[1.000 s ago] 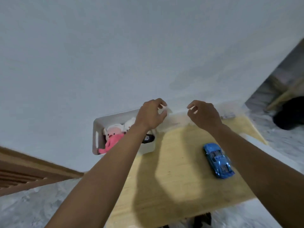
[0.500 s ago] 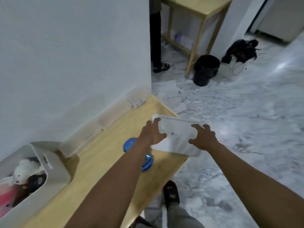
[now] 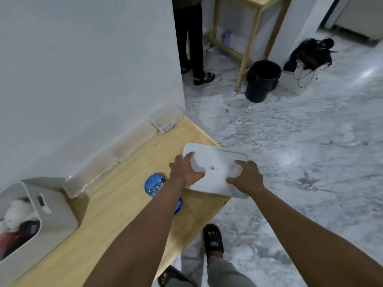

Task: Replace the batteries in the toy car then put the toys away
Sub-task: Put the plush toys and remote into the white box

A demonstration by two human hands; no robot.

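Note:
A white plastic lid (image 3: 215, 162) lies at the right end of the wooden table (image 3: 116, 199), overhanging its edge. My left hand (image 3: 185, 171) grips the lid's left side and my right hand (image 3: 246, 179) grips its near right side. The blue toy car (image 3: 154, 184) sits on the table just left of the lid, partly hidden under my left forearm. A white bin (image 3: 56, 216) holding plush toys (image 3: 16, 212) stands at the table's left end.
Clear plastic organiser trays (image 3: 128, 141) line the wall behind the table. On the marble floor stand a black bucket (image 3: 262, 80), a wooden table frame (image 3: 248, 36) and another person's legs (image 3: 192, 38). My sandalled foot (image 3: 213, 239) is below the table edge.
My view swung right from the wall and bin. Both hands left the trays by the wall and took hold of the white lid at the table's right end.

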